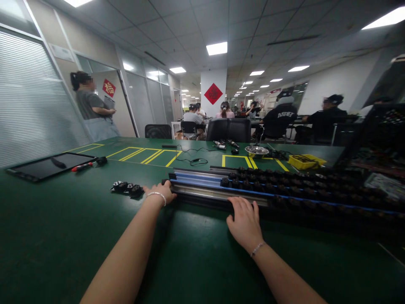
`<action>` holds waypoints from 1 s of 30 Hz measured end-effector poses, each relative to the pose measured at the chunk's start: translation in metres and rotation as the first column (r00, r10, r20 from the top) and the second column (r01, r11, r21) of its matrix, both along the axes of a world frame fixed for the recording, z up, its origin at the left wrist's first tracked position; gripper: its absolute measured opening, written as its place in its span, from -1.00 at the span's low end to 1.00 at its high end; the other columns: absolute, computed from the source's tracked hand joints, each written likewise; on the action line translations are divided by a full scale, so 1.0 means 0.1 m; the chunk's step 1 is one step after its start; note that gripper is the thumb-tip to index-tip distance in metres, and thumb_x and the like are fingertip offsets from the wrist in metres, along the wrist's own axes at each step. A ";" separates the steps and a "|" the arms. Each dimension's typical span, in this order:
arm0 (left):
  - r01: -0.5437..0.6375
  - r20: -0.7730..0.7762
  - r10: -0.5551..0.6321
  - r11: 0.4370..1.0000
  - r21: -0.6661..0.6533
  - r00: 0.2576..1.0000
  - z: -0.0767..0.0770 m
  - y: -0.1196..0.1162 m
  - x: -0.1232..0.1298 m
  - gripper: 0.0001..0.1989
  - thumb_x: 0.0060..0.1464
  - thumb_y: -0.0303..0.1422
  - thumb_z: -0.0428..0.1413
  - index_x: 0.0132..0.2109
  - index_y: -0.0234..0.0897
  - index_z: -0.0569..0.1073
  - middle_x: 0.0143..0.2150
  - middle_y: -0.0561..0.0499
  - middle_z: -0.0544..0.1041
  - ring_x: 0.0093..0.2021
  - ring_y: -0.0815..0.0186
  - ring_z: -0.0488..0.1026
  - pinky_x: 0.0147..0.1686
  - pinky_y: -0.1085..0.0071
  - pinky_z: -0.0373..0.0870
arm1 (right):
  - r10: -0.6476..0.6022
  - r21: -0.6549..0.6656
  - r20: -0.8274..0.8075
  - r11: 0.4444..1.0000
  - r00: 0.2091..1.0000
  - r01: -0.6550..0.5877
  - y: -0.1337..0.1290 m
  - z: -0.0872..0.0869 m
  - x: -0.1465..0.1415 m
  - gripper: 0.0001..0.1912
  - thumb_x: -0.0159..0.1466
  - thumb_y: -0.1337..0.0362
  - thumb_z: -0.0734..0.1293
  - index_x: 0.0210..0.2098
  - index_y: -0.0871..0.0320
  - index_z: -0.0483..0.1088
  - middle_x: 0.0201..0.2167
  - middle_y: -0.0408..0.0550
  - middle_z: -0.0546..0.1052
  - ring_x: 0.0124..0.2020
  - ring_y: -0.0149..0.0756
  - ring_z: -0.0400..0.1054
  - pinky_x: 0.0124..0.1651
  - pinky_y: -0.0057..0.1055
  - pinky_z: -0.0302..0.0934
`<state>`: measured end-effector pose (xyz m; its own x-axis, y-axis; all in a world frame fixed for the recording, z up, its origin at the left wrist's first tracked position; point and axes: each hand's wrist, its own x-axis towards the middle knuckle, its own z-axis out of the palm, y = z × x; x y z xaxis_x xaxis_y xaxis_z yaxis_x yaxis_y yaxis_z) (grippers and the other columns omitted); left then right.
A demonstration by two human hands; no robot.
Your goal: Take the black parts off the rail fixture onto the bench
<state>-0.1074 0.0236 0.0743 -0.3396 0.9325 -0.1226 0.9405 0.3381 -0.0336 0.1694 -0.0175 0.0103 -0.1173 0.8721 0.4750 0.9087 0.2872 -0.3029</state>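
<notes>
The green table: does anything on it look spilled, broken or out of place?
Nothing on the green table looks plainly spilled or broken. The untidiest thing is perhaps the thin black cable, lying in loose curls beyond the metal rails. Fine damage would be too small to tell.

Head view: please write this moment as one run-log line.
left hand: at left end of rail | right hand: at rail's near edge | small black parts: left of left hand
</notes>
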 end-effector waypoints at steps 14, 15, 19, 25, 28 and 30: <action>0.103 0.043 -0.102 0.994 -0.037 0.994 -0.15 0.16 -0.26 -0.26 -0.01 0.15 -0.20 0.28 -0.02 0.07 0.29 -0.19 0.13 0.20 -0.07 0.18 0.03 0.06 0.19 | -0.003 0.016 -0.003 1.000 1.000 0.003 0.00 -0.01 -0.01 -0.52 0.07 0.40 0.15 0.00 0.10 0.29 0.03 -0.06 0.39 0.13 -0.22 0.11 0.27 -0.06 -0.38; 0.107 0.039 -0.106 0.993 -0.039 0.994 -0.15 0.16 -0.25 -0.26 0.00 0.14 -0.20 0.28 -0.03 0.06 0.29 -0.19 0.14 0.20 -0.06 0.18 0.03 0.07 0.19 | -0.001 0.015 -0.008 1.000 1.000 0.001 0.00 -0.01 -0.02 -0.51 0.07 0.40 0.15 0.00 0.10 0.29 0.03 -0.06 0.39 0.13 -0.23 0.11 0.27 -0.07 -0.39; 0.123 0.037 -0.121 0.991 -0.052 0.992 -0.11 0.15 -0.24 -0.28 0.04 0.09 -0.21 0.28 -0.12 0.07 0.26 -0.21 0.20 0.20 -0.01 0.18 0.07 0.15 0.17 | 0.002 0.015 -0.010 1.000 1.000 -0.002 0.00 -0.02 -0.02 -0.51 0.07 0.41 0.15 0.01 0.10 0.28 0.03 -0.06 0.39 0.13 -0.23 0.10 0.27 -0.07 -0.40; 0.147 0.055 -0.143 0.987 -0.060 0.988 -0.07 0.16 -0.23 -0.32 0.09 0.00 -0.22 0.28 -0.23 0.09 0.24 -0.18 0.24 0.24 0.09 0.13 0.11 0.25 0.13 | 0.004 0.011 -0.013 1.000 1.000 -0.004 0.00 -0.02 -0.01 -0.51 0.08 0.40 0.14 0.02 0.10 0.27 0.04 -0.07 0.39 0.14 -0.23 0.09 0.27 -0.07 -0.40; 0.151 0.056 -0.148 0.987 -0.051 0.987 -0.06 0.16 -0.24 -0.32 0.10 -0.02 -0.23 0.28 -0.29 0.10 0.23 -0.17 0.25 0.23 0.11 0.16 0.12 0.29 0.13 | 0.004 0.007 -0.022 1.000 1.000 -0.004 0.00 -0.02 -0.01 -0.51 0.07 0.41 0.14 0.02 0.10 0.28 0.04 -0.08 0.39 0.14 -0.24 0.08 0.27 -0.09 -0.42; 0.164 0.061 -0.161 0.986 -0.042 0.985 -0.05 0.16 -0.25 -0.34 0.11 -0.05 -0.23 0.27 -0.31 0.12 0.22 -0.16 0.25 0.21 0.14 0.19 0.11 0.33 0.14 | 0.005 0.006 -0.024 1.000 1.000 -0.005 0.00 -0.01 -0.01 -0.51 0.07 0.41 0.14 0.02 0.10 0.28 0.04 -0.08 0.38 0.14 -0.24 0.08 0.27 -0.09 -0.42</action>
<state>-0.1325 0.0395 0.0692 -0.1753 0.9676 -0.1819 0.9836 0.1801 0.0100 0.1682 -0.0179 0.0089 -0.1103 0.8689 0.4825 0.8998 0.2935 -0.3229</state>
